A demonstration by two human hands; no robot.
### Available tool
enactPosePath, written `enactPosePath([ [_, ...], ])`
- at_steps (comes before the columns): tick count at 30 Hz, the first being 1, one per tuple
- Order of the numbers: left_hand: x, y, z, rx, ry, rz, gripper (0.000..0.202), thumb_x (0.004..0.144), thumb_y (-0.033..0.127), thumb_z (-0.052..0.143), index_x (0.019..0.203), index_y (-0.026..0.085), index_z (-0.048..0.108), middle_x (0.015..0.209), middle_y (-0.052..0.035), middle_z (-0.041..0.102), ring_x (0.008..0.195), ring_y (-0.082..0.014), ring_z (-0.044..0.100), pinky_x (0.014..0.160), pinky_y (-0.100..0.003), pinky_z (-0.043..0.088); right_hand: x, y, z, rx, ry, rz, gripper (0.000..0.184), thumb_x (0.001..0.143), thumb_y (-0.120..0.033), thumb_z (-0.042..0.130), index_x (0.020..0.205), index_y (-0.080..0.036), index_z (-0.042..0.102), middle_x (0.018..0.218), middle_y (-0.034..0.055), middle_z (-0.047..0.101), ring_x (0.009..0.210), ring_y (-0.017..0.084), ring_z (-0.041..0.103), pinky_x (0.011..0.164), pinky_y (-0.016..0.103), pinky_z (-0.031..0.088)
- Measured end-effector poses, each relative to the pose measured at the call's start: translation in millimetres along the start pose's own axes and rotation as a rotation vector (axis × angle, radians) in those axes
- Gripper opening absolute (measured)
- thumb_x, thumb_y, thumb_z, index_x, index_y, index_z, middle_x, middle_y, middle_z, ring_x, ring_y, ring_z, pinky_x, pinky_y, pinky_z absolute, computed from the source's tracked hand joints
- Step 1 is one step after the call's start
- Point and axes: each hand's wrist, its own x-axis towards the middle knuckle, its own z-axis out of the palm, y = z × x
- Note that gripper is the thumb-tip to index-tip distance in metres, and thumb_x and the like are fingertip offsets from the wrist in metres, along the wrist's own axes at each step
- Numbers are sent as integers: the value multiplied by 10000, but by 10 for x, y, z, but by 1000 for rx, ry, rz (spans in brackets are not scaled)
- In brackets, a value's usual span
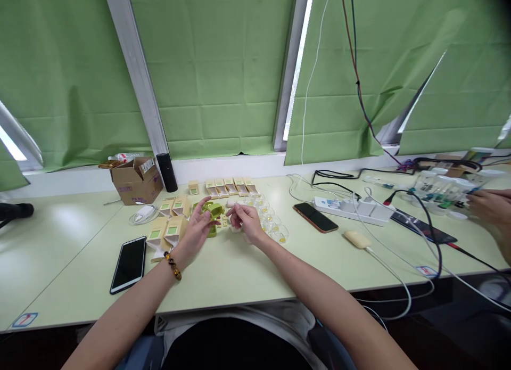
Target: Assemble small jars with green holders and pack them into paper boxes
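Black clothing (235,348) fills the bottom edge, and two bare forearms reach from either side over a pale desk (255,277). The left hand (195,229), with a beaded bracelet (173,265) at its wrist, has its thumb and fingers parted and curved around a green case (216,209), which it holds above the desk. The right hand (248,221) is just beside it, fingers bent and drawn together with a small pale piece (231,204) at their tips; whether they grip it is too small to tell. Clear cases (275,221) with yellow contents stand in rows beside the right hand. Open paper boxes (165,227) are near the left hand, with a row of others (231,187) behind. A phone (128,264) lies at the left, another phone (315,216) at the right, near a power strip (353,210). At the far right, a co-worker's hand (489,206) is at some clear containers (443,189).
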Motion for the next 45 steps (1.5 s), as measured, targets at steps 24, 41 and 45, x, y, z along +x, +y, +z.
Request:
enactPosePath([
  [24, 9, 97, -57, -147, -92, -28, 528, 712, 279, 973, 1192, 196, 769, 1147, -91, 753, 942, -183, 693, 895, -343, 584, 52, -293, -194, -907, 13, -127, 190, 966, -332, 625, 932, -228, 781, 759, 4, 752, 696, 175, 640, 663, 289, 399],
  [41, 10, 61, -71, -120, -48, 24, 475, 788, 237, 901, 1235, 185, 750, 1122, -85, 718, 930, -175, 676, 939, -364, 578, -41, -810, -434, -1519, -518, 205, 356, 689, -303, 951, 1007, -278, 793, 977, 47, 794, 921, 259, 716, 685, 289, 370],
  [45, 29, 33, -88, -142, 10, 22, 469, 773, 218, 912, 1210, 188, 743, 1079, -70, 726, 930, -171, 679, 924, -360, 588, -87, -745, -322, -1616, -551, 197, 414, 626, -236, 961, 1009, -251, 805, 983, 94, 802, 976, 303, 721, 715, 304, 400],
])
